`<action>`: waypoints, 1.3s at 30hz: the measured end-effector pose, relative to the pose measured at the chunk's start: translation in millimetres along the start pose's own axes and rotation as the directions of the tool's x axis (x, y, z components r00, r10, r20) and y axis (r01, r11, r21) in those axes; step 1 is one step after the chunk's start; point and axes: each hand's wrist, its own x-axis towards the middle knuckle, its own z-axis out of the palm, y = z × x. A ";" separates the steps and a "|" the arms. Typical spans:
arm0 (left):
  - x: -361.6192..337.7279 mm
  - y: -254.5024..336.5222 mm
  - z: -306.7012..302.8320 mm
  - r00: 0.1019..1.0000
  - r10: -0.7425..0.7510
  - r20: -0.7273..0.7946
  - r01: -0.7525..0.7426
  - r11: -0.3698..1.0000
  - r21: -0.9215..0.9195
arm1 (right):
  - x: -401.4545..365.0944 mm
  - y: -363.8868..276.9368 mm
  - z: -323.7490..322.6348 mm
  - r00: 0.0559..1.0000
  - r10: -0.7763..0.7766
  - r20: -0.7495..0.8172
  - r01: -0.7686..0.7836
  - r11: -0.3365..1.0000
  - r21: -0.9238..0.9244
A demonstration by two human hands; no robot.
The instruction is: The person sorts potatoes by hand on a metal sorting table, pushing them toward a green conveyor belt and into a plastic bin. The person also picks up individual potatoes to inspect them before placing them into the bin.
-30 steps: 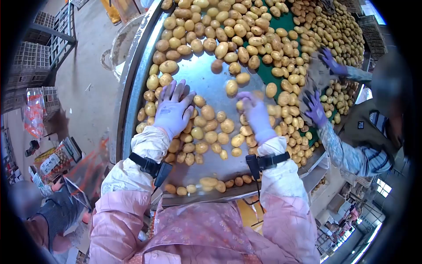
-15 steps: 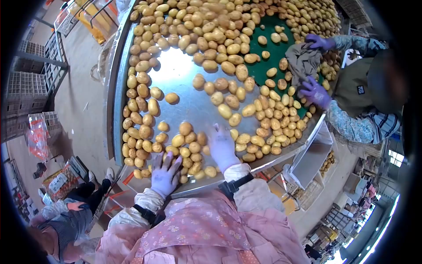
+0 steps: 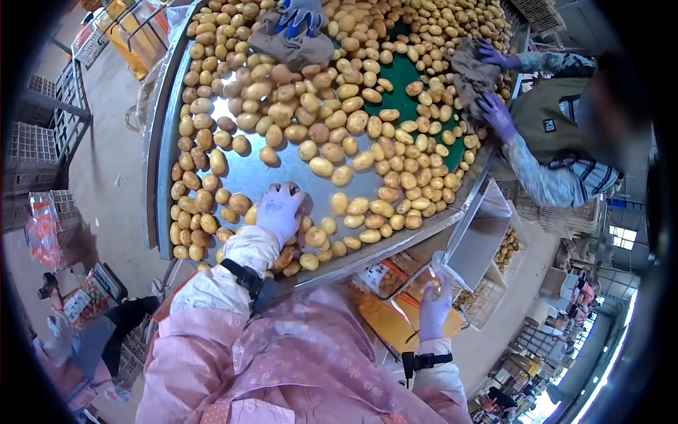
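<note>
Many yellow-brown potatoes (image 3: 321,167) lie loose on a metal sorting table (image 3: 265,177). My left hand (image 3: 280,212), in a pale purple glove, rests on the table's near part. Its fingers are apart and bent downward, and potatoes lie close beside it. My right hand (image 3: 436,311), in a matching glove, is off the table, above the metal frame at its near right side. Its fingers are bent around a small yellowish thing, apparently a potato (image 3: 432,284), mostly hidden by them.
A co-worker (image 3: 565,134) at the right handles a grey cloth (image 3: 474,74). Another person's blue-gloved hand (image 3: 300,15) holds a grey cloth (image 3: 293,46) at the far side. Green matting (image 3: 395,95) shows between potatoes. A metal chute (image 3: 480,244) and a yellow container (image 3: 388,321) stand nearby.
My right hand has left the table and moved right and toward me. My left hand has moved forward among the potatoes. A blue-gloved hand with a cloth has appeared, and potatoes have shifted nearer.
</note>
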 end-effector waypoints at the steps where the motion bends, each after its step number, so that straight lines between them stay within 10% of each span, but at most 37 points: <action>1: 2.8 -3.0 1.7 1.000 0.001 -0.011 -0.001 1.000 0.024 | 2.6 0.5 2.4 0.998 0.062 0.014 -0.064 0.992 0.106; 2: -1.7 -2.2 3.4 0.998 -0.060 -0.006 0.059 0.994 -0.090 | 4.6 -1.6 4.7 0.991 0.129 0.036 -0.133 0.969 0.209; 4: 2.6 -3.4 -0.3 0.983 -0.182 -0.009 0.171 0.937 -0.305 | 22.3 -45.1 25.9 0.849 0.321 0.419 -0.511 0.303 0.804; 7: -14.1 38.4 -6.0 0.924 -0.382 -0.010 0.286 0.708 -0.646 | 51.0 -117.4 57.9 0.783 -0.217 0.583 -0.606 -0.477 0.636; 10: -45.5 88.6 -6.0 0.991 -0.124 0.046 0.120 0.692 -0.712 | 48.8 -201.6 59.3 0.819 -0.082 0.568 -0.553 0.150 0.819; 12: -64.1 114.1 -32.0 0.997 -0.074 0.027 0.051 0.340 -0.939 | 40.2 -220.6 73.9 0.836 0.024 0.549 -0.514 0.384 0.767; 13: -77.7 102.9 -16.2 0.997 -0.017 -0.082 -0.063 0.484 -0.873 | 39.6 -196.0 75.0 0.924 -0.148 0.352 -0.128 0.747 0.653; 14: -90.0 89.0 -1.5 0.982 0.058 -0.181 -0.178 0.609 -0.773 | 42.7 -168.5 70.0 0.940 -0.161 0.301 -0.058 0.793 0.606; 17: -142.7 9.2 -1.5 0.967 0.251 -0.045 -0.255 0.945 -0.206 | 53.1 -29.7 35.6 0.885 0.343 0.314 -0.460 0.543 0.702; 20: -181.6 -56.8 -42.4 0.949 0.303 -0.091 -0.312 0.944 -0.106 | 64.6 128.5 -17.8 0.665 0.710 0.233 -0.470 0.155 0.869; 22: -187.7 -91.5 -52.3 0.988 0.128 0.091 -0.099 0.958 -0.270 | 84.5 150.7 -19.9 0.626 0.744 0.232 -0.520 0.176 0.836; 23: -187.0 -97.4 -56.0 0.997 -0.053 -0.053 0.034 0.952 -0.305 | 99.9 145.3 -14.2 0.626 0.737 0.256 -0.585 0.226 0.779; 25: -165.1 -108.7 -73.3 0.920 -0.229 -0.317 0.140 0.950 -0.279 | 128.3 74.7 10.5 0.739 0.595 0.316 -0.576 0.315 0.754; 27: -119.2 -120.3 -76.9 0.820 -0.237 -0.521 0.155 0.968 -0.198 | 140.2 -42.6 83.0 0.994 0.056 0.098 -0.107 0.746 0.657; 29: -73.4 -123.9 -61.6 0.831 -0.286 -0.478 0.235 0.958 -0.165 | 136.0 -193.4 106.9 0.973 -0.017 0.230 -0.110 0.843 0.527; 30: -54.6 -116.2 -56.0 0.859 -0.261 -0.440 0.265 0.963 -0.052 | 122.3 -212.5 151.5 0.953 -0.277 0.126 0.248 0.946 0.208; 33: -51.3 -84.3 -53.5 0.942 -0.125 -0.311 0.169 0.978 0.120 | 87.7 -304.2 127.7 0.759 -0.560 0.332 0.559 0.822 0.108; 35: -83.7 -83.7 -52.7 0.969 -0.110 -0.219 0.124 0.991 0.051 | 85.7 -301.8 116.4 0.324 -0.836 0.443 0.743 0.515 0.427; 37: -125.5 -80.4 -56.6 0.980 -0.085 -0.177 0.086 0.996 -0.003 | 125.2 -277.0 109.5 0.224 -0.866 0.448 0.785 0.433 0.444; 39: -154.4 -80.1 -61.9 0.980 -0.113 -0.164 0.091 0.986 -0.137 | 182.9 -230.4 145.3 0.405 -0.809 0.425 0.878 0.474 0.065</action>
